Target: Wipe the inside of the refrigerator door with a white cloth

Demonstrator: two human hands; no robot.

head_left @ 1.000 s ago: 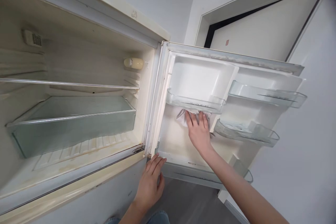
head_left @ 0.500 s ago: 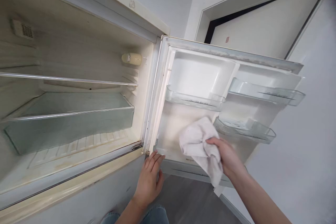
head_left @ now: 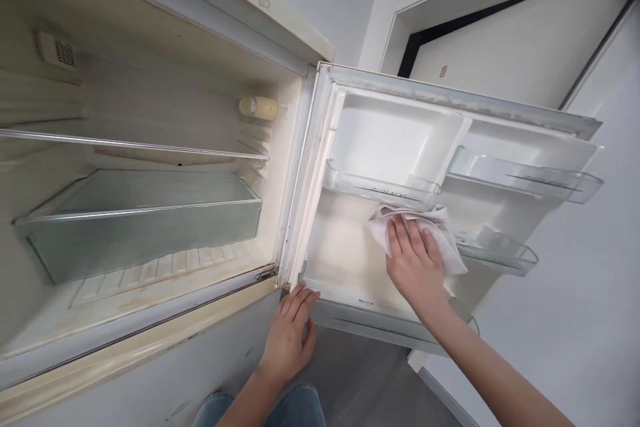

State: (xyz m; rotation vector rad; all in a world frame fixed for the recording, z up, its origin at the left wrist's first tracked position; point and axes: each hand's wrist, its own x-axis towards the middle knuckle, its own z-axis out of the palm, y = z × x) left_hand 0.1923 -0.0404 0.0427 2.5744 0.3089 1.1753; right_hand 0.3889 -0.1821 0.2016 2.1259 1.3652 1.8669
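A white cloth (head_left: 447, 240) lies bunched against the inner panel of the open refrigerator door (head_left: 345, 233), below the upper-left clear door shelf (head_left: 380, 188). My right hand (head_left: 415, 263) presses on it with the fingers spread over the fabric, its far edge folded up near that shelf. At the door's lower hinge-side corner, my left hand (head_left: 290, 327) rests its fingertips on the edge of the bottom door bin (head_left: 385, 328). Its fingers are extended, the thumb stands apart, and nothing is seen in it.
To the left is the refrigerator compartment (head_left: 165, 93) with a glass shelf edge (head_left: 135, 143), a clear drawer (head_left: 150, 237) and a yellowish lamp cover (head_left: 259, 108). Two more clear bins, an upper one (head_left: 525, 173) and a lower one (head_left: 505, 255), sit on the door's right. A wall stands beyond.
My right hand has moved the cloth up and to the right. It went from hanging in a pinch to pressed on the door panel. The left hand stays at the door's lower corner.
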